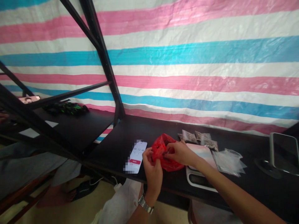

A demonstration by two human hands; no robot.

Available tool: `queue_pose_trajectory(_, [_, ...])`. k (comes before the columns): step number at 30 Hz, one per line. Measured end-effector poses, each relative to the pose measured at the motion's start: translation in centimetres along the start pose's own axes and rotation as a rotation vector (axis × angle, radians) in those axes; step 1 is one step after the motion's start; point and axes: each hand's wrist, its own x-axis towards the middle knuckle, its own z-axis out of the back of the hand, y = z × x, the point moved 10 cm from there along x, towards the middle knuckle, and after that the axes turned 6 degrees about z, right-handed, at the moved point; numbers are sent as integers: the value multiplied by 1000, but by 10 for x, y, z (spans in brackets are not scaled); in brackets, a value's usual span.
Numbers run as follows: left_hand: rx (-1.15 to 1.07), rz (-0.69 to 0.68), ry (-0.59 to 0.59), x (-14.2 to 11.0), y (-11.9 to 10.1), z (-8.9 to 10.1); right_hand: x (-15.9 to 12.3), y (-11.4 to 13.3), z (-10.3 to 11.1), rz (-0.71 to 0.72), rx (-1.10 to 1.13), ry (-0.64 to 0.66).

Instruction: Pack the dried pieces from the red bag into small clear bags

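Note:
A crumpled red plastic bag (pixel 171 166) rests on the black table in front of me. My left hand (pixel 153 169) grips its near left edge, with the fingers closed on the plastic. At the mouth of the bag is my right hand (pixel 178 152), its fingertips pinched together over the dark inside. What they hold, if anything, is too small to make out. Right of the bag lies a white digital scale (pixel 201 180), partly covered by my right forearm. Behind the scale are several small clear bags (pixel 189 136) with brownish contents.
Flat clear plastic bags (pixel 229 161) lie in a pile right of the scale. A phone showing a timer (pixel 137 154) lies left of the red bag. Another phone (pixel 283 152) leans on a stand at far right. A black metal frame (pixel 102 53) rises on the left; a person's leg (pixel 56 194) shows below.

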Motion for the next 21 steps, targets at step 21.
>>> queue_pose_trajectory(21, [419,-389,428,-7,-49,-70,-24,-26,20,-57,580,-177])
